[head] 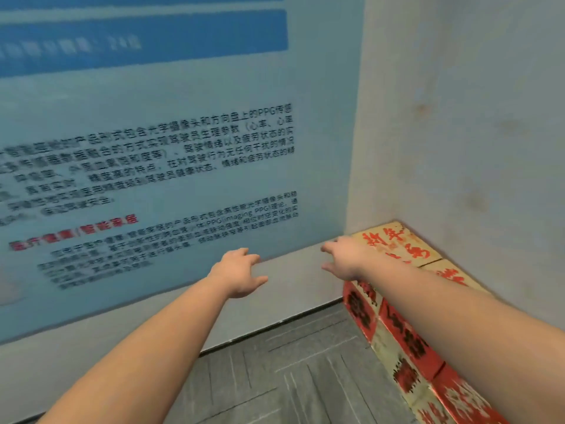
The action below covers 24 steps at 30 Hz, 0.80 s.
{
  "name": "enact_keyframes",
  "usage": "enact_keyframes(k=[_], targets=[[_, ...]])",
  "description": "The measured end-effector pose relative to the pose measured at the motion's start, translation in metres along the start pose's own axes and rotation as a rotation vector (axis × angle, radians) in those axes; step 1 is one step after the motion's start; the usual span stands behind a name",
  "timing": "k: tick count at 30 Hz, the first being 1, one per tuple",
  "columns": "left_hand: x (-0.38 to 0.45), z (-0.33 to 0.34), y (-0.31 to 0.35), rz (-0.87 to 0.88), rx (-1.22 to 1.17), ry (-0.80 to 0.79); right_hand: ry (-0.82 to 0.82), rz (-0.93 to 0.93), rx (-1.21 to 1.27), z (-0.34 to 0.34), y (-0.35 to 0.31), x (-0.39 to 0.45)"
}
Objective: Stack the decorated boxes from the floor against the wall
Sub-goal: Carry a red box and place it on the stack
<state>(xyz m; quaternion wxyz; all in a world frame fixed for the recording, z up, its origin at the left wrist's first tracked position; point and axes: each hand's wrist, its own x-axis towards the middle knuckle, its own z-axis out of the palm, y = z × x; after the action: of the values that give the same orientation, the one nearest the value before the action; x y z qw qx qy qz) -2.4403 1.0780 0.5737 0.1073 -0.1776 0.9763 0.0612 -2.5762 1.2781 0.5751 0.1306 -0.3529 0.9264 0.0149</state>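
Both hands are out in front, empty, fingers loosely spread: left hand point(241, 272), right hand point(344, 258). The stack of red-and-cream decorated cardboard boxes point(406, 338) sits in the corner against the pale wall point(458, 117), under the right arm.

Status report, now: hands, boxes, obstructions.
Left hand open, empty. Right hand open, empty, at the top edge of the decorated boxes. Boxes stacked in the wall corner. Nothing seen in the way.

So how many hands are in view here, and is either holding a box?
2. The left hand hangs open in front of the poster; the right hand reaches open past the top corner of the box stack. Neither holds a box.
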Motion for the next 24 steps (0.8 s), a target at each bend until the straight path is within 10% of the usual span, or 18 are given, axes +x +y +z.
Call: enact_keyframes(k=[12, 24], targets=[[-0.346, 0.051, -0.397, -0.689, -0.144, 0.039, -0.106, -0.672, -0.196, 0.047, -0.52, -0.024], [-0.64, 0.181, -0.579, -1.331, -0.479, 0.0, -0.219, -1.295, -0.499, 0.173, -0.925, -0.117]])
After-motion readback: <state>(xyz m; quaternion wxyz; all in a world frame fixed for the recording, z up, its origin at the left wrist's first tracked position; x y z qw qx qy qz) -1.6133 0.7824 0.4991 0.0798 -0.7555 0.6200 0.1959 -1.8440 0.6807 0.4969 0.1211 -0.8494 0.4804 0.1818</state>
